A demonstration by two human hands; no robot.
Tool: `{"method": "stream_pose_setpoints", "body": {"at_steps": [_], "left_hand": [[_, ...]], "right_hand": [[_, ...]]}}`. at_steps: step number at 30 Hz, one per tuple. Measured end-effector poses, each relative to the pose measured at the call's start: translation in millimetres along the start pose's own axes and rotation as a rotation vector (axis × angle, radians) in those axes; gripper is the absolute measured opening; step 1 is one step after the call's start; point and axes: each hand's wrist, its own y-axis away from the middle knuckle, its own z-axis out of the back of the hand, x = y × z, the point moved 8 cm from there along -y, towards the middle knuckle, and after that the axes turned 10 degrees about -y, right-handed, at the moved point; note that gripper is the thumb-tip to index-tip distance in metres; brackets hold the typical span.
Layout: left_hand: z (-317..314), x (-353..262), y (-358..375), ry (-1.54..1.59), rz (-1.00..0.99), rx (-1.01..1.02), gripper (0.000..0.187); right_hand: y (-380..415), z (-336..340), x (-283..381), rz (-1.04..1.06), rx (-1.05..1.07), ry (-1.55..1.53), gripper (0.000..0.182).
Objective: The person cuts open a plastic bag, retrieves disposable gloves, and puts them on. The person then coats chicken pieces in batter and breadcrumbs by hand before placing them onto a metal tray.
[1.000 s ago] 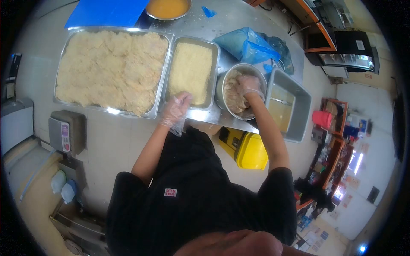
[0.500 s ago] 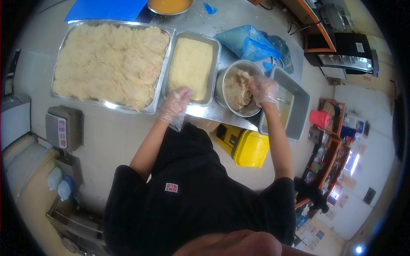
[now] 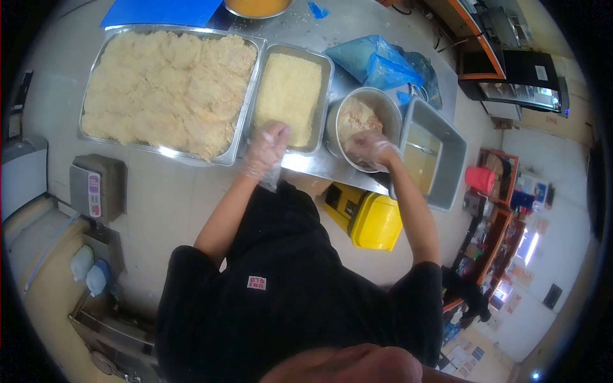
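My right hand (image 3: 370, 147), in a clear plastic glove, is inside a round metal pot (image 3: 394, 121). Its fingers are curled into pale, wet, batter-coated meat (image 3: 359, 121), which partly hides the fingertips. Also gloved, my left hand (image 3: 269, 143) is over the near edge of a metal tray (image 3: 326, 96) filled with fine yellowish crumbs (image 3: 288, 89). The left fingers are curled together, and what they hold, if anything, is hidden. Left of that tray, a wide metal pan (image 3: 247, 121) is heaped with crumb-coated pieces (image 3: 169, 89).
A grey tub (image 3: 452, 159) with pale liquid and a metal utensil stands right of the pot. Behind are a blue plastic bag (image 3: 367, 60), a bowl of orange liquid (image 3: 258, 6) and a blue board (image 3: 159, 13). A yellow bin (image 3: 377, 220) stands below the table edge.
My right hand has moved from the pot's right rim down and left, into its near side. My left hand has lifted slightly and its fingers have curled in more.
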Motion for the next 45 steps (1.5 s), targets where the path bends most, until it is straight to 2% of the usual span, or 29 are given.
{"method": "stream_pose_setpoints", "body": {"at_steps": [1, 4, 7, 10, 13, 16, 19, 22, 23, 28, 30, 32, 35, 38, 40, 41, 43, 45], "left_hand": [[5.4, -7.6, -4.1, -0.098, -0.03, -0.064, 0.02], [3.3, -20.8, -31.3, -0.443, -0.108, -0.224, 0.042], [-38.9, 8.7, -55.3, -0.587, 0.041, -0.098, 0.068], [-76.9, 8.8, -60.2, -0.757, -0.003, 0.16, 0.076], [-99.8, -6.8, -44.6, -0.728, -0.245, 0.305, 0.077], [-106.2, -7.3, -32.2, -0.573, -0.321, 0.484, 0.076], [-79.6, -5.4, -25.9, -0.689, -0.153, 0.357, 0.077], [-70.6, 4.2, -11.3, -0.576, -0.114, 0.509, 0.083], [-62.4, 5.8, -8.0, -0.57, -0.062, 0.462, 0.087], [-27.8, 16.5, 3.6, -0.452, 0.241, 0.272, 0.106], [-27.7, 21.5, 4.7, -0.449, 0.328, 0.297, 0.115], [-22.9, 22.5, 2.5, -0.44, 0.399, 0.307, 0.121], [-21.0, 15.7, 0.0, -0.479, 0.487, 0.319, 0.127], [-24.6, 12.2, -8.6, -0.618, 0.57, 0.283, 0.13], [-23.0, 4.1, -12.8, -0.66, 0.596, 0.246, 0.127], [-24.7, 1.8, -15.2, -0.706, 0.63, 0.266, 0.123], [-28.0, 0.6, -26.4, -0.799, 0.685, 0.298, 0.116], [-51.3, 44.5, -28.0, -0.705, 0.61, 0.232, 0.107]], "right_hand": [[5.5, 9.0, -0.4, 0.016, -0.003, -0.146, 0.024], [24.0, 44.0, -15.2, -0.144, -0.189, -0.281, 0.021], [35.7, 59.5, -27.6, -0.123, -0.317, -0.495, 0.02], [47.7, 78.3, -8.5, -0.153, -0.359, -0.454, 0.021], [54.8, 101.5, 19.5, -0.108, -0.399, -0.408, 0.02], [49.5, 124.8, 33.9, -0.022, -0.432, -0.361, 0.023], [44.4, 147.2, 67.3, 0.025, -0.4, -0.395, 0.022], [26.3, 167.1, 101.6, 0.124, -0.38, -0.359, 0.025], [17.2, 171.1, 111.3, 0.17, -0.369, -0.356, 0.026], [-20.3, 165.3, 173.4, 0.371, -0.497, 0.14, 0.031], [-44.6, 138.7, 179.7, 0.527, -0.533, 0.34, 0.027], [-73.0, 91.2, 177.2, 0.578, -0.476, 0.506, 0.02], [-102.9, 13.0, 147.2, 0.267, -0.089, 0.849, 0.015], [-52.0, 34.7, 156.1, 0.519, -0.211, 0.519, 0.015], [-24.8, 64.7, 130.3, 0.56, -0.374, 0.267, 0.018], [-11.9, 80.2, 112.6, 0.572, -0.457, 0.134, 0.019], [5.0, 99.0, 74.2, 0.503, -0.529, 0.071, 0.023], [10.0, 106.9, 42.9, 0.41, -0.54, -0.05, 0.026]]}}
